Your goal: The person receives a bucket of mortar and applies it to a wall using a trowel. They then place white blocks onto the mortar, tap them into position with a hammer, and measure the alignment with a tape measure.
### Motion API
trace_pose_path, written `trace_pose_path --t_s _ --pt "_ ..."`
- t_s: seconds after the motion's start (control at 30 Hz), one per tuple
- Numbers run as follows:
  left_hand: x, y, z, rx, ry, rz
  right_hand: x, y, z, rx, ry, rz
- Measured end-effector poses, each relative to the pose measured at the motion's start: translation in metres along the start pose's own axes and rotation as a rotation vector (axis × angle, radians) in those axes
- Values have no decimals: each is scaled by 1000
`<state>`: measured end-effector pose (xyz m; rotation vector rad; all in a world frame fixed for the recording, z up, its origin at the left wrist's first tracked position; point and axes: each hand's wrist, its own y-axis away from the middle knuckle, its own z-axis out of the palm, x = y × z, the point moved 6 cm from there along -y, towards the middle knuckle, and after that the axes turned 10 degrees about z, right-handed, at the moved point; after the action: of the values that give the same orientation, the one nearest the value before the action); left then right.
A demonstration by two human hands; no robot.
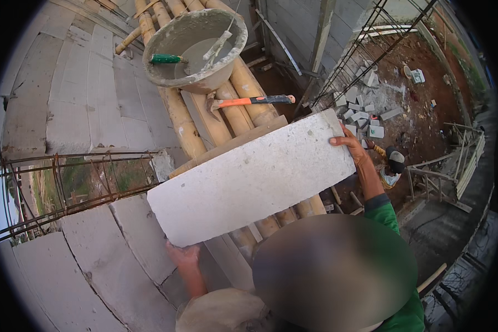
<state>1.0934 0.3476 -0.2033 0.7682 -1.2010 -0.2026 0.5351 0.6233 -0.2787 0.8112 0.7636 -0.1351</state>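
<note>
Both my hands hold a long, pale aerated concrete block [252, 180], tilted with its right end higher in the picture. My left hand [183, 260] grips its lower left corner, its fingers partly hidden by the block. My right hand [349, 145] is closed on the far right end, the thumb on the broad face and a green sleeve behind it. Just beyond the block lies a claw hammer [252, 101] with an orange and black handle. Past that stands a mortar-crusted tub [227, 74] with a green-handled tool [166, 58] and a pale, mortar-coated tool [217, 45] in it.
Bamboo poles [181, 119] form a scaffold beneath the block. Block walls [102, 252] stand on the left, with rusty rebar [58, 177] across a gap. Far below at right, another person in a cap [395, 160] is near scattered blocks [361, 115] and a wooden frame [440, 185].
</note>
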Motion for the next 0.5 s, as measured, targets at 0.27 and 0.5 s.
trace_pose_path --t_s 0.27,0.5 --pt "61 34 24 65 -594 841 31 15 -55 218 -152 -60" --pt "-14 133 179 -853 -775 1199 247 77 -163 628 26 413"
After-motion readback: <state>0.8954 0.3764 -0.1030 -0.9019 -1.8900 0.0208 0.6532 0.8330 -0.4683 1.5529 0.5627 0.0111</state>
